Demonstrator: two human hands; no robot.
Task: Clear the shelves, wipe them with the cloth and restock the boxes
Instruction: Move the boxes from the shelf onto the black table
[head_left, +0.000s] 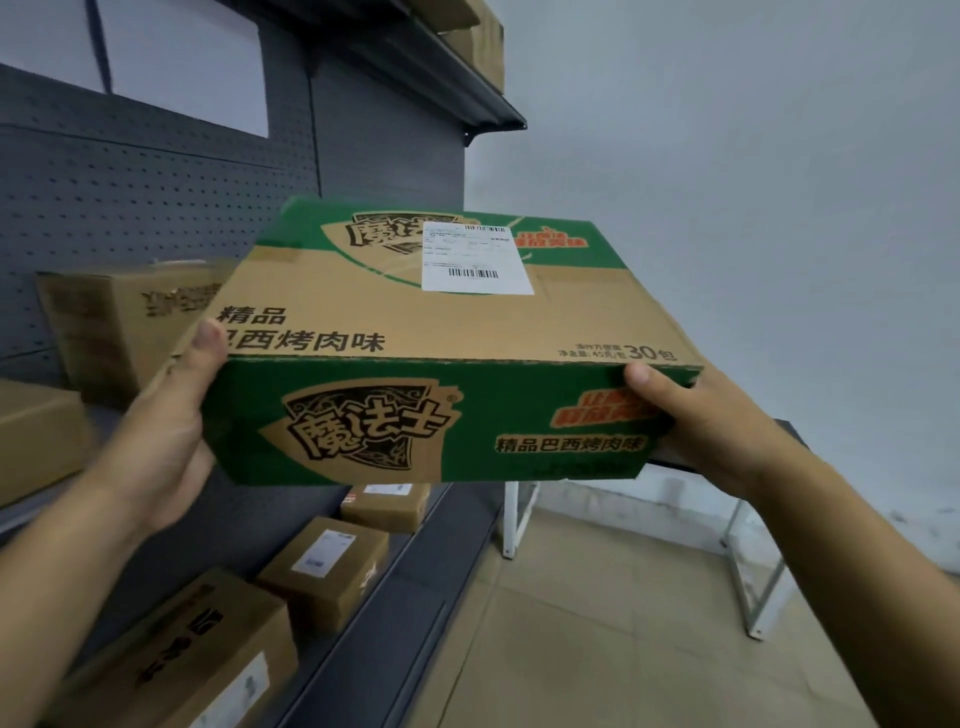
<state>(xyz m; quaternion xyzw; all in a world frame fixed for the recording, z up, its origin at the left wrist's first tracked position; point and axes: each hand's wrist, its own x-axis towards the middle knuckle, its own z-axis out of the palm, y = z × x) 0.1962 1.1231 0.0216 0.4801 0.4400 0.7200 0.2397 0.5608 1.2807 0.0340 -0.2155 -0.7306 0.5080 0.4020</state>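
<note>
Left of green box (415, 332): plain cartons (130, 327) on grey shelving (156, 171). Held mid-air, gripped at left end by left hand (161, 441), thumb on top; gripped at right end by right hand (701, 426). Below box: 3 labelled cartons (322, 571).

Ahead of you and to your right rises a plain pale grey wall (753, 156), evenly lit, meeting a floor (597, 623) of large beige tiles, and against that wall stands a table (510, 519) with a dark top on thin white metal legs.
</note>
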